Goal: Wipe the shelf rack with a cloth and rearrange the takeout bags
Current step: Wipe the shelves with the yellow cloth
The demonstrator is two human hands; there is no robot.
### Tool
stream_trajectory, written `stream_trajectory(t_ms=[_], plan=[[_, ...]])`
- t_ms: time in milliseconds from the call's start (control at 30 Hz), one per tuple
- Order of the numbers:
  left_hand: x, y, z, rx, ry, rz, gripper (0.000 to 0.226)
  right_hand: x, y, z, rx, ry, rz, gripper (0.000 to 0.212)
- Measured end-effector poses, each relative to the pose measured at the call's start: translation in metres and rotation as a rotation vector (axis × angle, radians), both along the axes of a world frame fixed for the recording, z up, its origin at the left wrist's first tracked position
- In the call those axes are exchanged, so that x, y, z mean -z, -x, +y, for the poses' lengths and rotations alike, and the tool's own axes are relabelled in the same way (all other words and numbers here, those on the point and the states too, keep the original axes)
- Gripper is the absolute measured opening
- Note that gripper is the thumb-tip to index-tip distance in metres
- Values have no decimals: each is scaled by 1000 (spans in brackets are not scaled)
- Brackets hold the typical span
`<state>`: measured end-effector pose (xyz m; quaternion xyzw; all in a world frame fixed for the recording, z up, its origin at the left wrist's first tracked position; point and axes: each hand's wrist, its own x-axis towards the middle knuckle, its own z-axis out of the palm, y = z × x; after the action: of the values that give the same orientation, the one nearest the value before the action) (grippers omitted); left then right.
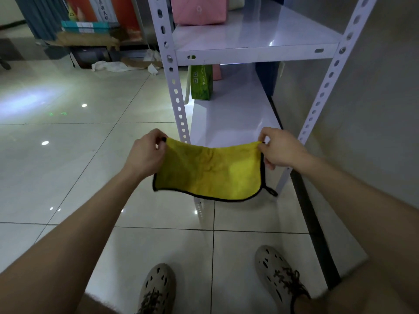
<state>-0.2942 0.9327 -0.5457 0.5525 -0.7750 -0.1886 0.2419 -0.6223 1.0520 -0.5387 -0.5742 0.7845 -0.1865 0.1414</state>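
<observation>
A yellow cloth (210,173) with a black border hangs spread between both hands, in front of the white metal shelf rack (256,49). My left hand (147,152) pinches its upper left corner and my right hand (278,148) pinches its upper right corner. A pink takeout bag (198,10) stands on the upper shelf at the back left. On the lower shelf (229,118) a green tea bag (201,82) stands at the back left, with another pink bag (217,72) partly hidden behind it.
A grey wall (374,109) runs along the rack's right side. Cardboard boxes (88,37) and crumpled white paper (113,65) lie on the glossy tiled floor (68,155) at the back left. My two shoes (158,288) stand on the tiles below the cloth.
</observation>
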Motion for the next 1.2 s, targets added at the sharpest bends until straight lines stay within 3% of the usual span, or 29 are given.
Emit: stream_trajectory(t_ms=[133,300,400,500,600,733,933,1067,1200], plan=[[0,-26,-1,-195,64,210,22,-2,32,18,187,139,-117,12],[-52,-16,36,-173,719,698,34,-32,33,44,93,758,-134,12],[-57,-12,37,-76,797,753,26,-48,24,35,98,945,-324,14],[-46,4,44,-15,668,602,21,-51,7,21,34,852,-412,21],[-40,32,59,214,552,438,25,-46,-22,9,-149,671,-452,24],[-27,58,66,416,557,245,21,-37,-53,-1,-316,491,-532,29],[-25,66,65,415,330,295,20,-34,-70,-7,-348,396,-559,27],[-24,63,58,396,274,285,18,-31,-65,-9,-254,311,-621,19],[-25,60,53,388,251,268,18,-32,-64,-4,-343,156,-579,12]])
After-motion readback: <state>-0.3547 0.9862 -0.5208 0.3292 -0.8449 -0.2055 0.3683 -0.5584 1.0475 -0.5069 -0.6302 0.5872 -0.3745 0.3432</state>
